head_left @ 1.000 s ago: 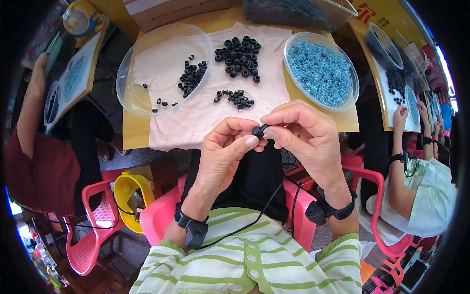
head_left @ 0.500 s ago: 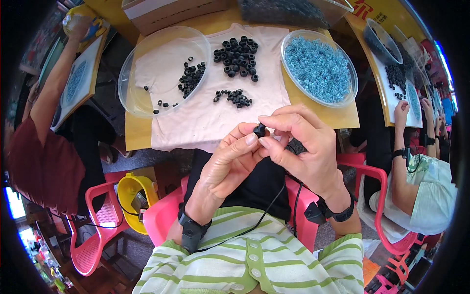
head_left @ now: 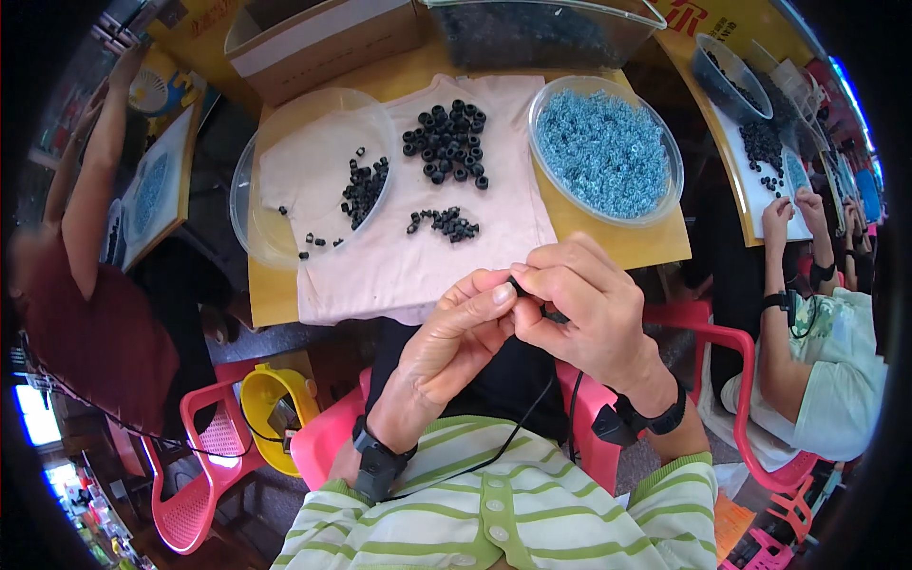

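My left hand (head_left: 458, 331) and my right hand (head_left: 591, 302) meet in front of the table's near edge, fingertips pinched on a small black plastic part (head_left: 518, 284). Fingers cover most of that part. Beyond them a pale pink shirt (head_left: 347, 285) lies spread as a cloth. On it are a heap of larger round black caps (head_left: 446, 142) with holes and a smaller heap of tiny black pieces (head_left: 444, 225). More tiny black pieces (head_left: 365, 190) lie in a clear shallow round tray (head_left: 235, 195) on the left. To the right, another round tray (head_left: 627, 221) holds small translucent blue parts (head_left: 603, 152).
A cardboard box (head_left: 328, 57) and a clear bin (head_left: 532, 33) of dark parts stand at the table's back. Co-workers sit at tables on both sides, one in a dark red top (head_left: 104, 323). A yellow bucket (head_left: 255, 394) and pink chairs (head_left: 209, 446) flank me.
The view has shifted, so the table sits lower in the picture. My fingers have closed further over the black part, which shows less now. The left co-worker's arm has moved.
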Tool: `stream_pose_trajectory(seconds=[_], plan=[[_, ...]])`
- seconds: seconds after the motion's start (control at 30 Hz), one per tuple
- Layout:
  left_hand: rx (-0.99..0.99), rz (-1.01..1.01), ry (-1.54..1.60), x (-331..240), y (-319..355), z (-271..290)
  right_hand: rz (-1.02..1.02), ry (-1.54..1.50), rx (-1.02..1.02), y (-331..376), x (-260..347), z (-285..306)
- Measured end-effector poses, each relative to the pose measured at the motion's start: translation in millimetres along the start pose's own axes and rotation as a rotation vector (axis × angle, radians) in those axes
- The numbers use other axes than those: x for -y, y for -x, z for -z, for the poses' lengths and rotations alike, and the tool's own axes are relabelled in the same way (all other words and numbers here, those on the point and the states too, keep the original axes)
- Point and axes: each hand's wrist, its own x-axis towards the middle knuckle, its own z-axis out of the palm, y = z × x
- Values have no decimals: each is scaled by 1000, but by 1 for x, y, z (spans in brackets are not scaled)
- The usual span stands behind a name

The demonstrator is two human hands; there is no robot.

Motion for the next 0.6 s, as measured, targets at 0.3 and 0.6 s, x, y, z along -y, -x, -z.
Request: stream_pose_trajectory(seconds=[0.3, 0.6], plan=[[-27, -371, -983, -59, -59, -48, -305, -47, -69, -4, -20, 20], [-117, -1131, -1640, -204, -179, -130, -468, -80, -13, 9, -26, 22]])
